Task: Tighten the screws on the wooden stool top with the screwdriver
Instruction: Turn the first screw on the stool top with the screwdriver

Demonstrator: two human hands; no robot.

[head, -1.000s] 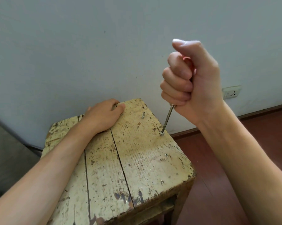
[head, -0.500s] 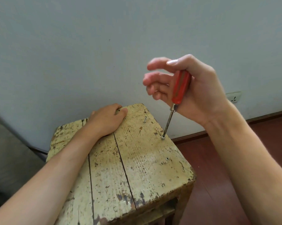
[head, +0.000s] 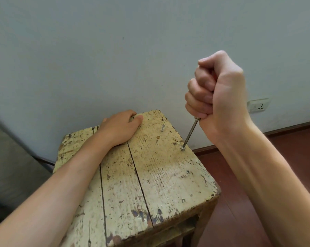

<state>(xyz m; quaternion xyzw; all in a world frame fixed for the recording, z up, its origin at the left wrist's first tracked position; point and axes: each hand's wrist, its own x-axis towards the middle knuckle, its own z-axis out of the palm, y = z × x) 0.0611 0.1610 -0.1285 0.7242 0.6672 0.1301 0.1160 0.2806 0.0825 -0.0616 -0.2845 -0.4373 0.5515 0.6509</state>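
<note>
A pale grey wall stands behind the worn cream-painted wooden stool top. The right hand closes as a fist on the steel-shafted screwdriver, whose shaft slants down and left to a silver screw near the right edge. The left hand hooks the far edge. One screwdriver; three screws: this, a raised screw farther, a flush screw nearer.

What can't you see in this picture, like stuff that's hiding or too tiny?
All in the head view:
- Handle of the screwdriver: hidden inside the right hand; only the shaft shows.
- The screw under its tip: too small to tell how deep it sits.
- Fingertips of the left hand: bent over the far edge of the stool top, out of sight.
- The stool legs: mostly cut off by the bottom edge.
</note>
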